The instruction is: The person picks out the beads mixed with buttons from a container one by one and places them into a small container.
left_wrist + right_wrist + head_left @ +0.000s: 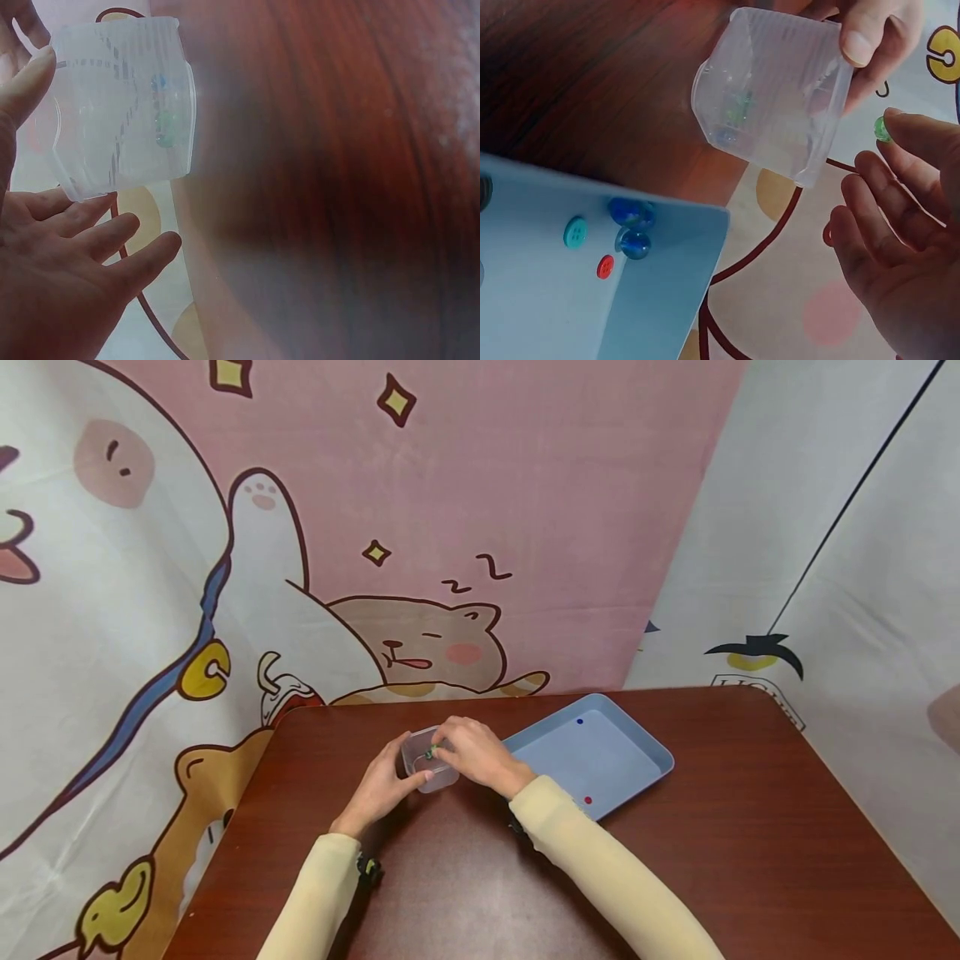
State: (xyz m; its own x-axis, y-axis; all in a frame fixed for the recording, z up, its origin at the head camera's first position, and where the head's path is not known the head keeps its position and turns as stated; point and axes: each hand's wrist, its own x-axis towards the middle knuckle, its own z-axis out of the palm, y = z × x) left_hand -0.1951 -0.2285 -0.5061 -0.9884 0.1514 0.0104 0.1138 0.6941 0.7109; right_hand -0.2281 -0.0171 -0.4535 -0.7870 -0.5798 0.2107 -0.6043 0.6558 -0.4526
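A clear plastic container (438,781) stands tilted over the table. My left hand (382,787) holds it, thumb (34,82) on the rim and fingers along the side. Blurred blue and green pieces (165,127) show through its wall. Over the container's mouth in the head view is my right hand (476,750). In the right wrist view, that hand pinches a small green glass marble (883,129) between thumb and forefinger, beside the rim; the other fingers are loosely bent.
Right of the hands, a shallow light-blue tray (607,760) lies on the brown table (750,827). It contains blue marbles (635,244), a teal button (575,232) and a red button (605,266). A cartoon-printed cloth (570,527) hangs behind the table.
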